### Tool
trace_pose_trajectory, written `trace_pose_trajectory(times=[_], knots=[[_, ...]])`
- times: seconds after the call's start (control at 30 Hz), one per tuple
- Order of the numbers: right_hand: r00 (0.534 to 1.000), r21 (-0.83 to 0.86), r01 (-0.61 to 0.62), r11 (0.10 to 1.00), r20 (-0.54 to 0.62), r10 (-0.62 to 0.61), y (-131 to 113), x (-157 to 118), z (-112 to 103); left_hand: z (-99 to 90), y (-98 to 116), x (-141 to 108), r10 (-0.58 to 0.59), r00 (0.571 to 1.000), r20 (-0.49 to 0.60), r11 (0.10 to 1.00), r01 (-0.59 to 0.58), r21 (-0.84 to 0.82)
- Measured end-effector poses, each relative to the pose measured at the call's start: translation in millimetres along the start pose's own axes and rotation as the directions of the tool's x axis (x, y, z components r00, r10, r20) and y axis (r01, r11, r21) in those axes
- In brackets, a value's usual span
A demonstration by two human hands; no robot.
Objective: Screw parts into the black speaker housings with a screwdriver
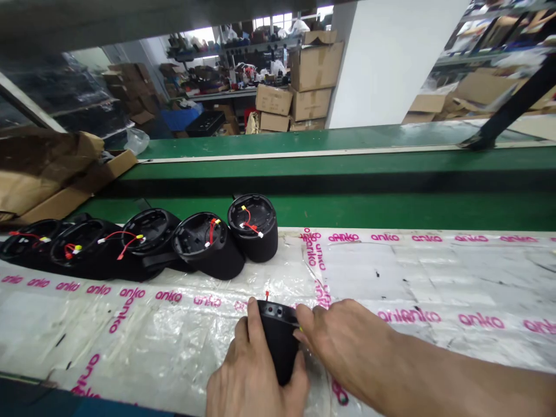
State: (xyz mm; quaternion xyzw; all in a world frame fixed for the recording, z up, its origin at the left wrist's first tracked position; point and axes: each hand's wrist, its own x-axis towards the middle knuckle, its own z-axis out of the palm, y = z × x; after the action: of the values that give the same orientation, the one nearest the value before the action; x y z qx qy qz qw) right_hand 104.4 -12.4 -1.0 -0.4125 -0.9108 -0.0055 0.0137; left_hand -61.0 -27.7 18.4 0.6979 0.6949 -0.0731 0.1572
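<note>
A black round speaker housing (pixel 280 344) stands on the plastic-covered bench in front of me, its rim showing small round holes. My left hand (pixel 256 370) is wrapped around its near side, thumb and fingers on opposite sides. At the right of the rim, my right hand (pixel 343 333) has its fingers pinched together and touching the housing. A bit of yellow shows by those fingertips, but what they hold is mostly hidden. One small red connector (pixel 267 296) sticks up behind the rim.
Several similar open black housings (pixel 208 243) with red wires and white and yellow connectors lie in a row at left. Behind runs a green conveyor belt (pixel 391 202). A cardboard box (pixel 87 185) sits far left; a black post (pixel 508 104) rises at right.
</note>
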Motion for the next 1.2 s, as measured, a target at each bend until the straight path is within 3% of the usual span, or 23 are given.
trace_pose_trajectory(times=[0.17,0.33,0.43,0.7,0.8,1.0,1.2], knots=[[0.996,0.138,0.018,0.990,0.079,-0.030,5.9,8.4,-16.5,-6.5,-1.1,1.9,-0.016,1.000,0.019,0.999,0.017,-0.040],[0.973,0.384,-0.229,0.894,0.064,0.222,0.5,1.7,6.6,-10.5,-4.3,-0.3,-0.043,0.998,0.044,0.996,0.046,-0.076],[0.968,0.450,-0.239,0.860,0.037,0.250,-0.8,-2.1,12.8,-10.3,-1.9,-3.1,-0.061,0.998,0.025,0.996,0.063,-0.059],[0.995,0.200,-0.097,0.975,0.045,0.090,0.8,3.7,3.3,-8.6,5.7,-5.2,-0.067,0.998,0.012,0.998,0.067,-0.018],[0.997,0.178,-0.075,0.981,0.033,0.070,0.0,4.9,1.3,-8.9,6.9,-5.6,-0.064,0.998,0.008,0.998,0.064,0.001],[0.989,0.156,-0.039,0.987,0.144,0.016,0.1,7.9,-14.8,-8.8,9.4,-6.2,-0.076,0.997,0.011,0.997,0.076,0.012],[1.000,0.106,-0.008,0.994,-0.005,0.008,-0.2,7.2,-1.3,-5.5,5.5,-1.6,-0.059,0.998,0.023,0.998,0.059,0.006]])
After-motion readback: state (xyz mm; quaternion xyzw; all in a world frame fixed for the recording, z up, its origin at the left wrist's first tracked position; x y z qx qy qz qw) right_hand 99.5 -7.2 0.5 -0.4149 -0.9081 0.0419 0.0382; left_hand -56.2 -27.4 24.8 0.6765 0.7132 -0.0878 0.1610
